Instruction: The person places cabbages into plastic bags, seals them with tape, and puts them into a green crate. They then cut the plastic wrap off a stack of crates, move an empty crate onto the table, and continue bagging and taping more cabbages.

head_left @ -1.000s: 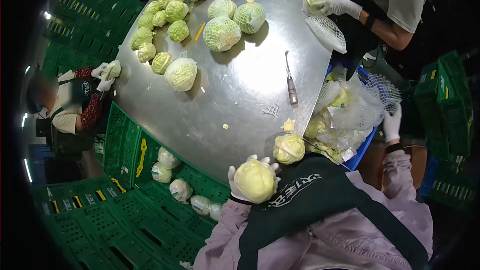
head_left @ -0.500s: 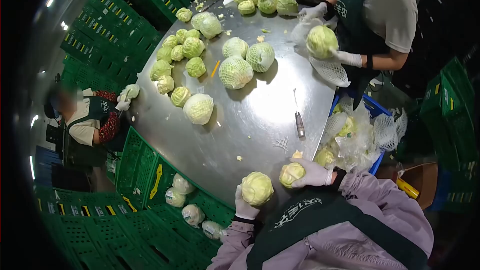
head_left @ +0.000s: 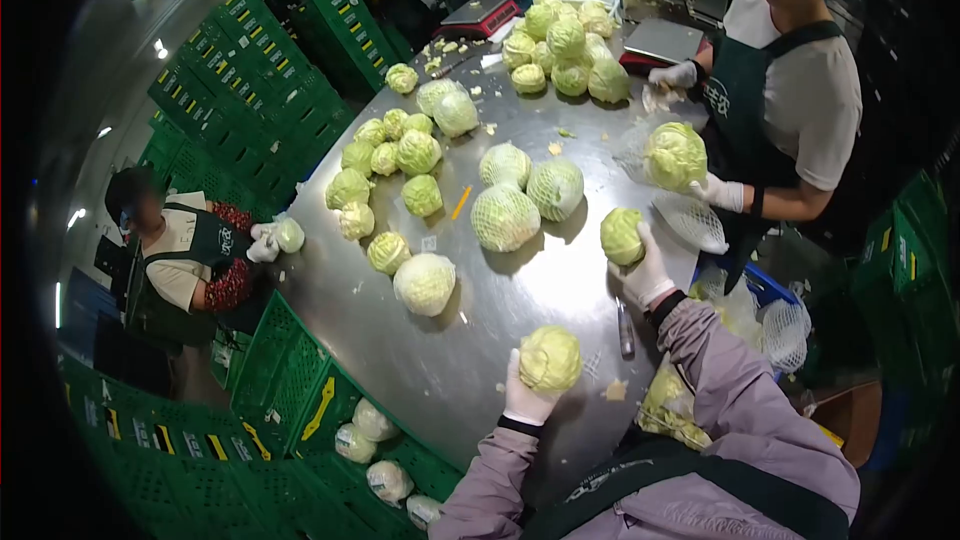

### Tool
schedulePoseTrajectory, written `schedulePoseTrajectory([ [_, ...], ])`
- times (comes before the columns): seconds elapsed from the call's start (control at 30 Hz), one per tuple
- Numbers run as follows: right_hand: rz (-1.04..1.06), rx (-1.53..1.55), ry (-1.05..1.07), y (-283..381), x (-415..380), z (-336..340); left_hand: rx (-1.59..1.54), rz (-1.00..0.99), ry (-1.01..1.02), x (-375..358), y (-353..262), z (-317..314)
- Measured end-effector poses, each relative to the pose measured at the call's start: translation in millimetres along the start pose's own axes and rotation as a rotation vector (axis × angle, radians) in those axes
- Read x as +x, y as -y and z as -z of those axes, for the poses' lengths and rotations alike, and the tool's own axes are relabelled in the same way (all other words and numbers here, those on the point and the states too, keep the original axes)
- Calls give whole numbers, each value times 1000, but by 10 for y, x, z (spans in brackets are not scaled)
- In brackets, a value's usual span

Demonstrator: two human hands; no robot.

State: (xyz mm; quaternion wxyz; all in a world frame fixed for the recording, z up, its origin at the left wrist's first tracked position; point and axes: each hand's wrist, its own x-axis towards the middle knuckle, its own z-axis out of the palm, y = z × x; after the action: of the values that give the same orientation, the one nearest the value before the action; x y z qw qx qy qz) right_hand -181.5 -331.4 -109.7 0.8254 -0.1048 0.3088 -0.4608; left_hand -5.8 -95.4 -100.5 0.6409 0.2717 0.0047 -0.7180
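- The green crates (head_left: 250,70) stacked at far left carry small yellow and white labels, too small for me to read; my dark apron (head_left: 640,485) has pale lettering across the chest that I cannot make out either.
- A person in a dark apron (head_left: 190,250) stands at the left edge of the desk (head_left: 460,340), gloved hands on a small cabbage (head_left: 289,234).
- Wrapped cabbages (head_left: 372,422) lie in the open crate just below the desk edge.
- My left hand (head_left: 525,400), gloved white, is clenched under a cabbage (head_left: 549,359) at the near edge of the desk; it is round, with no clear long axis.
- Netted cabbages (head_left: 505,217) sit mid-desk, between me and the far heap.
- A knife (head_left: 626,328) lies on the desk beside my right sleeve, lengthwise away from me.
- My right hand (head_left: 648,275) grasps a second cabbage (head_left: 622,236) from below, further out on the desk.
- A person on the right (head_left: 790,110) holds a cabbage over a net.
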Motion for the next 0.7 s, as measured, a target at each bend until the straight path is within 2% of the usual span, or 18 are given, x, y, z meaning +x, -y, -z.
schedulePoseTrajectory([
  [0.07,50,-20,-251,175,357,-170,-16,5,1,111,-26,-58],
  [0.13,113,-143,-287,291,803,-161,-45,62,-10,209,-29,-52],
  [0.23,115,-236,-340,410,1352,-344,16,-6,-40,314,2,-8],
  [0.4,159,-362,-432,446,1968,-605,-27,-10,-10,371,-78,-11],
  [0.43,155,-365,-431,409,2036,-610,-51,-8,-27,371,-95,-26],
  [0.5,362,-277,-175,300,2199,-552,-80,-7,-49,404,-109,-16],
  [0.53,357,-281,-175,254,2266,-443,-97,-29,-66,431,-117,-15],
  [0.6,395,-243,-17,135,2255,-181,-113,-48,-88,466,-131,-17],
  [0.63,436,-381,-11,112,1946,-321,-68,-81,-79,501,-143,-27],
  [0.67,367,-567,-135,67,1466,-539,-24,-114,-70,540,-150,-37],
  [0.7,339,-615,-203,108,992,-755,-25,-114,-68,591,-148,-29],
])
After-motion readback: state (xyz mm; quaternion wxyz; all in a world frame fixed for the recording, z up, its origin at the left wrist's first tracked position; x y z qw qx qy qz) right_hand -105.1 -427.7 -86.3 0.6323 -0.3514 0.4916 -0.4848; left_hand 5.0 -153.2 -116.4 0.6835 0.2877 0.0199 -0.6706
